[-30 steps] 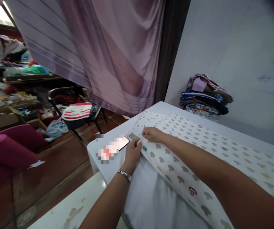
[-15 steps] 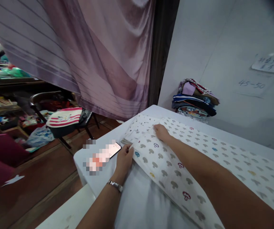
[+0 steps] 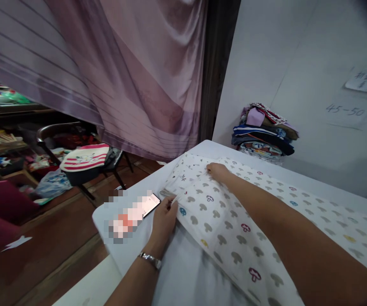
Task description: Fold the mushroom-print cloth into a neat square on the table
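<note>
A long white cloth printed with mushrooms (image 3: 221,225) lies partly folded over itself on the white table (image 3: 113,212). With its fingers pinched, my left hand (image 3: 166,214) holds the near left edge of the folded layer; a silver watch or bracelet (image 3: 150,260) is on that wrist. My right hand (image 3: 219,172) grips the far edge of the same layer, its fingertips closed on the fabric. Under the fold, at the left end, a part with a smaller print shows. A phone (image 3: 152,205) with a lit screen, partly blurred out, lies left of my left hand.
Folded clothes are stacked (image 3: 263,131) against the wall at the back right. A pink curtain (image 3: 157,76) hangs behind the table. To the left stands a chair (image 3: 84,163) with a striped cushion, near cluttered boxes. Handwritten papers (image 3: 365,80) are on the wall.
The view has shifted slightly. Both hands keep their grip on the cloth's edge, with hardly any movement of the fabric.
</note>
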Demonstrator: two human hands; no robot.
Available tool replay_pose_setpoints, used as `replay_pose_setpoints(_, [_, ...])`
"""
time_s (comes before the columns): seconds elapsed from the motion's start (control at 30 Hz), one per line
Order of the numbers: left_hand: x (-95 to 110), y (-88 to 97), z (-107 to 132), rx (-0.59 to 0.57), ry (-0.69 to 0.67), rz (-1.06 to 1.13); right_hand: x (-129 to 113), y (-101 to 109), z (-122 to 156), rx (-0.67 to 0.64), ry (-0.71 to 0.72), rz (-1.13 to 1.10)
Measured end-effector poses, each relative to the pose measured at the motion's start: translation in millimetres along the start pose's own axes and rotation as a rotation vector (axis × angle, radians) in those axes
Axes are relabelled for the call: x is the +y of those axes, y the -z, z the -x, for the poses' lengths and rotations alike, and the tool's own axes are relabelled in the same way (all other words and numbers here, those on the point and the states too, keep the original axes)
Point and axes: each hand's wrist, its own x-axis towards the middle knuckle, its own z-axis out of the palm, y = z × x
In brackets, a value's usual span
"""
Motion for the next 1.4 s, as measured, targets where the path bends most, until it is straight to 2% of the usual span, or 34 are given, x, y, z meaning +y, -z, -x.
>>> replay_pose_setpoints(0.17, [5,-0.2,2,0.017,0.027,0.014,-4,-1,-4,0.036,-0.023,-0.017])
replay_pose_setpoints(0.37, [2,0.0,1,-0.008,0.027,0.022,-10,-10,0,0.086,-0.077,-0.088])
replay_pose_setpoints(0.7, [4,0.9,-1,-0.002,0.052,-0.015,7,-15,8,0.181,-0.152,-0.138])
replay_pose_setpoints(0.93, [0,-0.4,-3,0.007,0.046,-0.002,8,-19,6,0.130,-0.111,-0.204])
replay_pose_setpoints(1.1, [5,-2.1,-1,0.028,0.065,0.006,14,-23,10,0.043,-0.056,-0.265])
replay_pose_setpoints(1.23, [8,-1.2,0,0.025,0.062,-0.012,13,-20,8,-0.009,-0.066,-0.311])
replay_pose_setpoints(1.4, [4,1.8,-3,-0.014,0.083,-0.047,19,-16,18,0.046,-0.135,-0.358])
